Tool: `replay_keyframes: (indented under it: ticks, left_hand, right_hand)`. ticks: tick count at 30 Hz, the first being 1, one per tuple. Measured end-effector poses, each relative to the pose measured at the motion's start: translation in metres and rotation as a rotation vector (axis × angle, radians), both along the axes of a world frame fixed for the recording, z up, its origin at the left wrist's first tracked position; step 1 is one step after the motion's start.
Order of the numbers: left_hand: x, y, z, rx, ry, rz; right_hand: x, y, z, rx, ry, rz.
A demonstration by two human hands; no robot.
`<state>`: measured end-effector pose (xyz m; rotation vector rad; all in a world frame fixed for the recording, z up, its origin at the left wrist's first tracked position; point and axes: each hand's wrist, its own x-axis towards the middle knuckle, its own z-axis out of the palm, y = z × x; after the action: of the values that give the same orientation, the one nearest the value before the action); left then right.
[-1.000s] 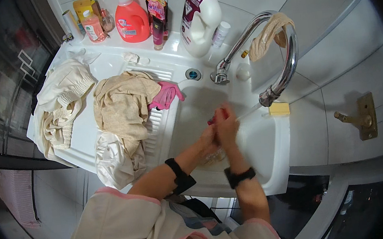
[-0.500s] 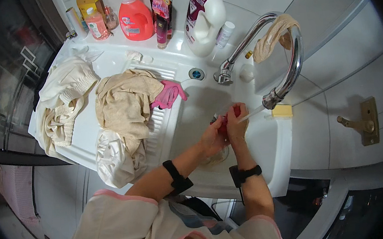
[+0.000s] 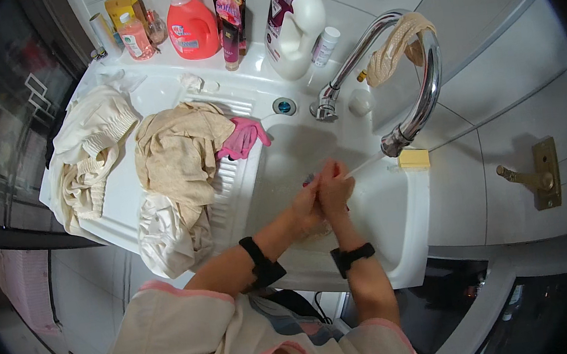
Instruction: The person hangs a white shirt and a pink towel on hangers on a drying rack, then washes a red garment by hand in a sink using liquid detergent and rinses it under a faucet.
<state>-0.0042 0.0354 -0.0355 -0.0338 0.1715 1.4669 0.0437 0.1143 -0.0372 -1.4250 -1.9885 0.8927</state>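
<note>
Over the white sink basin, both my hands are pressed together. My left hand is closed, its fingers meeting those of my right hand, which is curled over from the other side. Squeezed between them is a small red cloth-like item; only dark and red bits of it show. A thin stream from the chrome faucet falls onto my right hand. Water lies in the basin, with something pale brown partly hidden under my wrists.
On the ribbed drainboard to the left lie beige cloth, white cloth, cream garments and a pink glove-like piece. Bottles line the back ledge, including a white jug. Beige fabric hangs on the faucet; yellow soap sits on the rim.
My hands have shifted slightly left and closed more tightly together. Less of the red item shows now. The whole view has moved a little.
</note>
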Motion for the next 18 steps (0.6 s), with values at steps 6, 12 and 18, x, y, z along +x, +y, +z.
replay_keyframes:
  ticks: [6, 12, 18]
  left_hand:
    - [0.001, 0.009, 0.018, -0.154, 0.202, 0.156]
    - [-0.015, 0.002, -0.018, 0.049, 0.129, 0.12]
    - [0.007, 0.009, 0.032, -0.38, 0.136, 0.161]
  right_hand:
    - [0.002, -0.02, 0.032, -0.078, 0.293, -0.086]
    - [-0.004, -0.049, 0.035, 0.476, 0.162, 0.251]
    - [0.015, -0.025, 0.02, 0.293, 0.353, 0.083]
